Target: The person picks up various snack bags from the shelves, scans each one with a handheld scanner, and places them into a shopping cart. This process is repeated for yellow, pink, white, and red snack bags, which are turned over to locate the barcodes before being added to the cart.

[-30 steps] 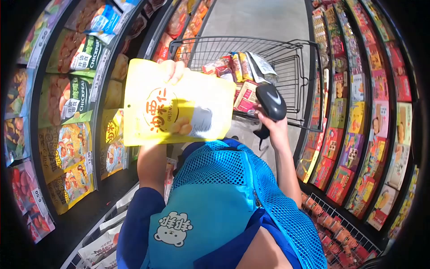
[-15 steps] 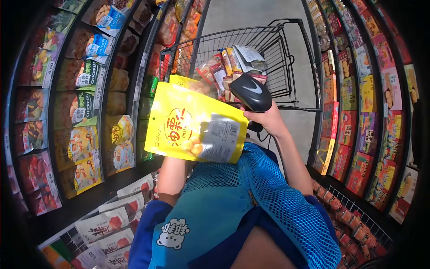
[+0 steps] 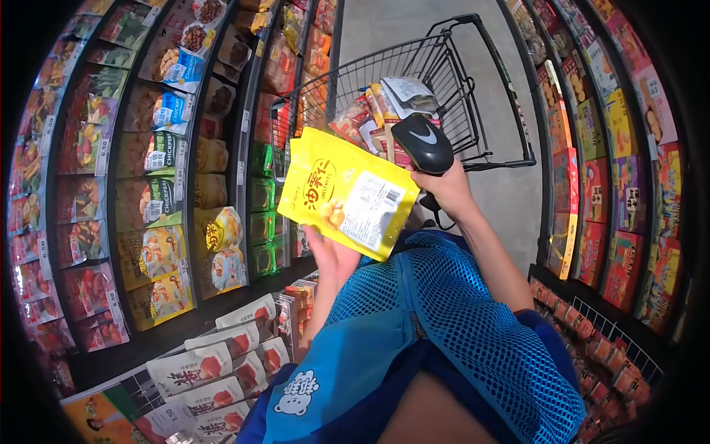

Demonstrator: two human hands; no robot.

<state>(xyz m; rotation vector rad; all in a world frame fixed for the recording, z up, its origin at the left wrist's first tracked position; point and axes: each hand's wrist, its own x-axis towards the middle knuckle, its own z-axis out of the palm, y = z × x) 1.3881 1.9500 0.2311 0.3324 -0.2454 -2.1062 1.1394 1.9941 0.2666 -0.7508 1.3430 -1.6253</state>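
Observation:
My right hand [image 3: 446,191] is closed round the handle of a black barcode scanner [image 3: 423,145]. Its fingers also touch the right edge of a bright yellow bag of chestnuts [image 3: 302,185]. My left hand [image 3: 336,255] holds this bag from below, most of its fingers hidden behind it. The bag is tilted, with its white barcode label facing up. A second yellow edge at its upper left may belong to another bag behind it.
A black wire shopping cart [image 3: 473,111] stands ahead, with several snack packets [image 3: 355,118] in it. Shelves of bagged snacks [image 3: 159,255] line the left, and boxed goods [image 3: 592,192] the right. White packets [image 3: 237,348] sit in a low display near my left arm.
The yellow bag has turned clockwise and its label, shadowed before, is now brightly lit. My left hand shows more at its lower edge. The scanner has shifted slightly right.

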